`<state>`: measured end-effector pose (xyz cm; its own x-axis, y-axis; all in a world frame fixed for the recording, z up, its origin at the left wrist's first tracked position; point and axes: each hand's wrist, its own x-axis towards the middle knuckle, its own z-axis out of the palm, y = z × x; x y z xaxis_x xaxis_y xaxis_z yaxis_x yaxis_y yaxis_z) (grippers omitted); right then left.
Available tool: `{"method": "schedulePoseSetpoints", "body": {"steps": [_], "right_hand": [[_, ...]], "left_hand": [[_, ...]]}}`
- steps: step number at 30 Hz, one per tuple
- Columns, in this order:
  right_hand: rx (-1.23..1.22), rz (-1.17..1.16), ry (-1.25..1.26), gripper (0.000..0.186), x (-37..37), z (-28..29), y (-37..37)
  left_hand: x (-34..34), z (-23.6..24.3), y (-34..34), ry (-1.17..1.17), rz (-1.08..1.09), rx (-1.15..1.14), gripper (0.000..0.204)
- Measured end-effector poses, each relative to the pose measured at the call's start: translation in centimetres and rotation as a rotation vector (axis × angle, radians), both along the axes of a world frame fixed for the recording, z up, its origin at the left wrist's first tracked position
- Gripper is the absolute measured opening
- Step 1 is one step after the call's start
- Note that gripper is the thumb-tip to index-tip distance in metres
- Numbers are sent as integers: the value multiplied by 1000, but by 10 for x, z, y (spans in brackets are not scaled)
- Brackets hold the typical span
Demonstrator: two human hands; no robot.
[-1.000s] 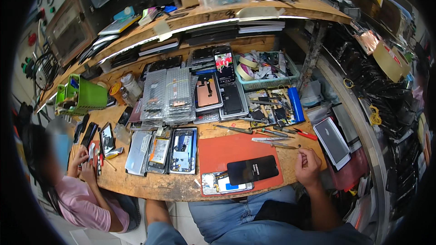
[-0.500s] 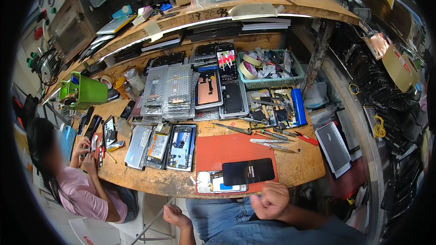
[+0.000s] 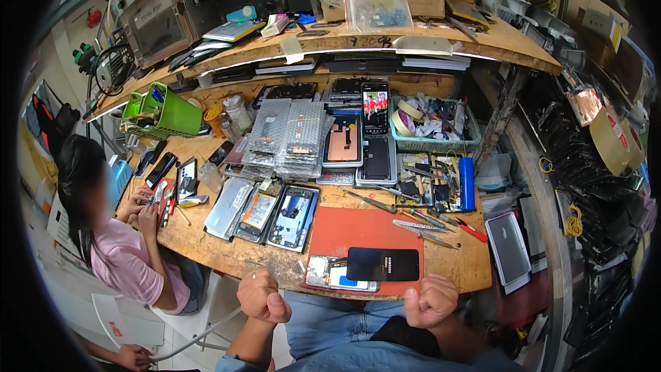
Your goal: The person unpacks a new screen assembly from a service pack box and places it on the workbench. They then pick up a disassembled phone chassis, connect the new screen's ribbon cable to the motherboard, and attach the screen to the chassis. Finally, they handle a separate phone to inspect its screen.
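Both of my hands are closed fists near the bench's front edge, with no object showing in them. My left hand (image 3: 264, 296) wears a ring and is left of the orange mat (image 3: 365, 227). My right hand (image 3: 431, 300) is just below the mat's right end. A black phone (image 3: 385, 264) with white lettering on its screen lies on the mat, partly over an opened phone (image 3: 328, 274) showing its internals. Screwdrivers, tweezers and red-handled pliers (image 3: 471, 231) lie to the upper right. Three opened or stacked phone assemblies (image 3: 289, 218) lie to the left.
A co-worker (image 3: 131, 262) in pink works at the left; another person's hand (image 3: 133, 357) grips a grey tube at lower left. Behind are bubble-wrapped parts (image 3: 272, 141), a teal basket (image 3: 434, 124) and a green caddy (image 3: 165, 114). A wooden shelf (image 3: 516, 48) overhangs the bench.
My left hand has risen from low beside my leg to the bench edge. My right hand has moved down from the bench's right side to below the mat. The view has shifted.
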<state>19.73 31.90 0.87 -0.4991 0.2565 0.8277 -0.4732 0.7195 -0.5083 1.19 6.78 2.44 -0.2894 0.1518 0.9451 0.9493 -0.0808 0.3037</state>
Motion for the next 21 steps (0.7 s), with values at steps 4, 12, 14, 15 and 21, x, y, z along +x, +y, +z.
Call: {"method": "schedulePoseSetpoints", "body": {"steps": [4, 12, 14, 15, 21], "right_hand": [[-73, -242, -129, 47, 29, -36, 18], [-107, -460, -254, 45, 27, -52, 34], [-8, -477, -217, 46, 26, -53, 38], [34, -484, -212, 46, 26, -56, 38], [22, -506, -304, 47, 29, -62, 38]], "left_hand": [[5, -28, -4, -136, 27, -16, 40], [-9, -29, -20, -190, 226, -99, 39], [-12, -39, -30, -215, 255, -86, 40], [-11, -43, -34, -236, 269, -92, 40], [-35, -20, -34, -188, 171, -63, 36]]}}
